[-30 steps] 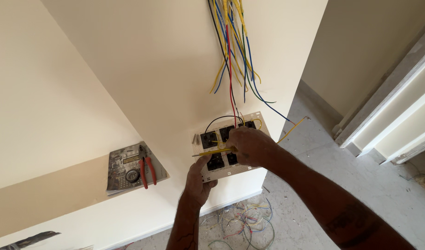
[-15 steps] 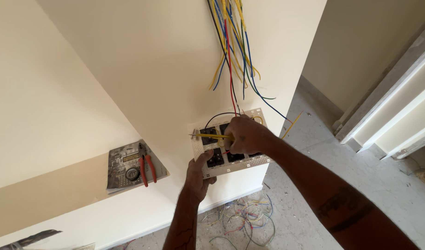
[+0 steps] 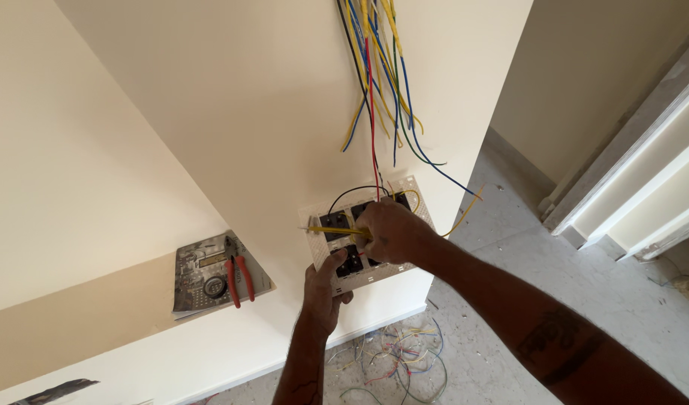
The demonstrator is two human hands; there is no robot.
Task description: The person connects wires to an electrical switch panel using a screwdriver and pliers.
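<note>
Against the cream wall, low on its projecting corner, a white switch plate [image 3: 337, 281] with black switch modules is held back-side out, and both hands work on it. The left hand [image 3: 323, 289] grips the plate from below, its thumb and fingers closed around the lower edge, the forearm rising straight up from the bottom of the view. The right hand [image 3: 389, 229] lies over the plate's upper middle, fingers curled shut on a yellow tool [image 3: 331, 231], probably a screwdriver, whose thin end juts out past the plate's left edge; which module its tip meets cannot be made out. A black wire [image 3: 350, 193] loops over the plate's top edge, and a red wire [image 3: 372, 112] drops straight down to it from a bundle of yellow, blue, green and red wires [image 3: 378, 67] hanging out of the wall well above the plate. To the left of the plate, well apart from it, red-handled pliers [image 3: 238, 279] lie on a sheet of newspaper [image 3: 194, 281] spread on a ledge. Below the plate, on the grey floor [image 3: 607, 292], lie scattered wire offcuts [image 3: 401, 356] in several colours.
</note>
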